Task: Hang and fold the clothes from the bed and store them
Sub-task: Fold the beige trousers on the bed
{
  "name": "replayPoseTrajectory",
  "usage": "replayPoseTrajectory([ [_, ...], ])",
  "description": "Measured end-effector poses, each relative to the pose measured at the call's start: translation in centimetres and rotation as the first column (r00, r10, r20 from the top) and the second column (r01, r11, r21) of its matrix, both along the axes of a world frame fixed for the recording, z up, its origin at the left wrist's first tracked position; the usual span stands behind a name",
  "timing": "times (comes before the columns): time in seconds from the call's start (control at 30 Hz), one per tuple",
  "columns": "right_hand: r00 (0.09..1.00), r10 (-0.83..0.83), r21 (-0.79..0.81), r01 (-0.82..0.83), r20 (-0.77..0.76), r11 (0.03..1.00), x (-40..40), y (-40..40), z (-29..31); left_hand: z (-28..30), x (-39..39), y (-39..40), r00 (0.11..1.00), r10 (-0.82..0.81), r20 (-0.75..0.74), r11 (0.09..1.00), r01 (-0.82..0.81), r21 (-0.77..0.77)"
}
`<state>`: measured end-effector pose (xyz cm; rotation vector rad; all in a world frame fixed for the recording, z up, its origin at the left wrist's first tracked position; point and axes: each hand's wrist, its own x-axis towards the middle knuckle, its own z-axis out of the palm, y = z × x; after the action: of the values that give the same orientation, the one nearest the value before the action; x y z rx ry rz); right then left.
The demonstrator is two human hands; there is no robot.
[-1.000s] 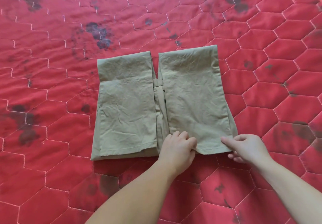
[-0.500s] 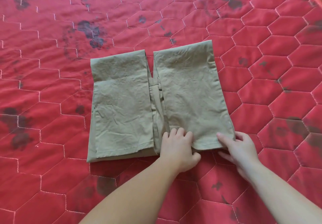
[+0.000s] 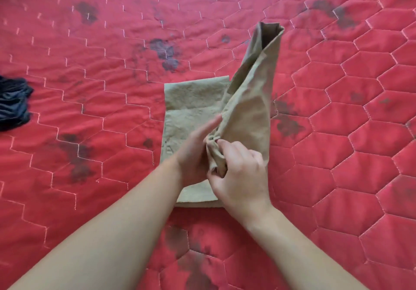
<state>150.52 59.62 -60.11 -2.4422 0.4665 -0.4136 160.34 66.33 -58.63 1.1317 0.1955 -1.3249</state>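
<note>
Khaki trousers [image 3: 191,109], partly folded, lie on the red quilted bed [image 3: 337,154]. Their left half stays flat on the quilt. The right half [image 3: 252,100] is lifted off the bed and stands up, swung toward the left. My right hand [image 3: 238,177] pinches the bunched near corner of that raised half. Just left of it, my left hand [image 3: 198,150] has straight fingers lying along the centre fold, pressing on the flat half.
A dark blue garment [image 3: 13,105] lies crumpled at the left edge of the view. The red quilt has hexagon stitching and dark blotches and spreads out on every side of the trousers.
The right half of the trousers was flat before; my right hand has gripped its near corner and lifted it up and leftward. My left hand now lies along the centre fold.
</note>
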Motion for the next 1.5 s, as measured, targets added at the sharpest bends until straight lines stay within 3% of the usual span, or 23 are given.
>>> replayPoseTrajectory([
  [0.17,0.931,0.282,-0.077,-0.306,-0.231,0.949,2.0,6.6,-1.0,-1.6,1.2,7.4,0.97,0.093,0.226,0.923,-0.169,0.345],
  [0.23,0.82,0.429,0.028,-0.453,-0.38,0.891,1.3,7.9,-2.2,-4.7,1.0,9.9,0.947,0.071,0.312,0.832,-0.229,0.505],
  [0.3,0.772,0.486,0.044,-0.515,-0.411,0.856,0.0,8.2,-3.3,-7.1,0.5,11.6,0.939,0.082,0.334,0.743,-0.281,0.607],
  [0.47,0.904,0.308,-0.123,-0.356,-0.297,0.926,-2.1,5.4,-5.5,-8.5,-0.1,12.2,0.886,0.168,0.432,0.737,-0.404,0.542],
  [0.6,0.905,0.129,-0.189,-0.221,-0.405,0.957,-2.4,2.1,-7.0,-8.9,-1.7,12.8,0.838,0.191,0.511,0.699,-0.482,0.528],
  [0.8,0.831,0.169,-0.154,-0.29,-0.53,0.945,-2.7,-0.1,-8.4,-10.3,-3.0,12.3,0.84,-0.005,0.543,0.562,-0.447,0.696],
  [0.9,0.859,0.204,-0.25,-0.351,-0.469,0.902,-3.0,-0.3,-8.3,-10.7,-3.2,11.8,0.859,-0.155,0.487,0.487,-0.363,0.795],
  [1.03,0.85,0.399,-0.344,-0.509,-0.344,0.789,-3.0,0.4,-8.1,-11.5,-3.2,12.8,0.862,-0.327,0.388,0.421,-0.235,0.876],
  [1.17,0.665,0.383,-0.236,-0.646,-0.642,0.726,-2.9,-0.1,-9.9,-11.5,-3.5,13.7,0.847,-0.384,0.368,0.471,-0.163,0.867],
  [1.23,0.609,0.355,-0.214,-0.666,-0.71,0.714,-3.0,-0.2,-10.6,-11.3,-3.3,13.5,0.833,-0.425,0.356,0.482,-0.124,0.867],
  [1.4,0.654,0.349,-0.265,-0.652,-0.671,0.711,-2.8,0.1,-10.6,-10.9,-3.4,13.8,0.916,-0.192,0.351,0.605,-0.171,0.777],
  [1.5,0.653,0.285,-0.306,-0.637,-0.702,0.707,-2.4,0.6,-10.3,-10.5,-3.4,13.9,0.972,-0.033,0.232,0.687,-0.147,0.712],
])
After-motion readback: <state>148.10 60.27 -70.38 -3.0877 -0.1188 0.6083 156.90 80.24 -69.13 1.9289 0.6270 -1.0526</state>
